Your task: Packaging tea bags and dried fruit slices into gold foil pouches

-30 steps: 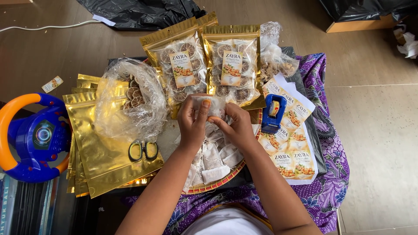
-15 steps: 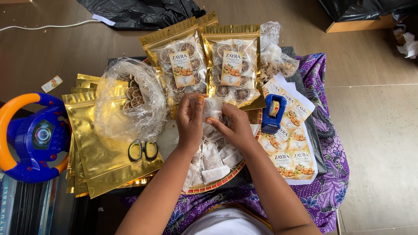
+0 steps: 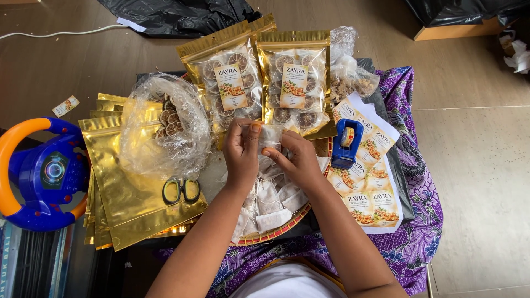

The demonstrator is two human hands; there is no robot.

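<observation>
Here both hands (image 3: 270,152) hold a small sachet (image 3: 270,136) lengthwise left-to-right

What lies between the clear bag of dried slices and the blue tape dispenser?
In the head view, both hands, left and right, pinching a small white sachet.

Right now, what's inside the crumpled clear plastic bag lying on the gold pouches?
The clear plastic bag holds dried citrus slices, a small cluster showing near its middle. The wrinkled, glaring film hides how many lie deeper, and the gold pouches underneath are only partly visible.
</observation>
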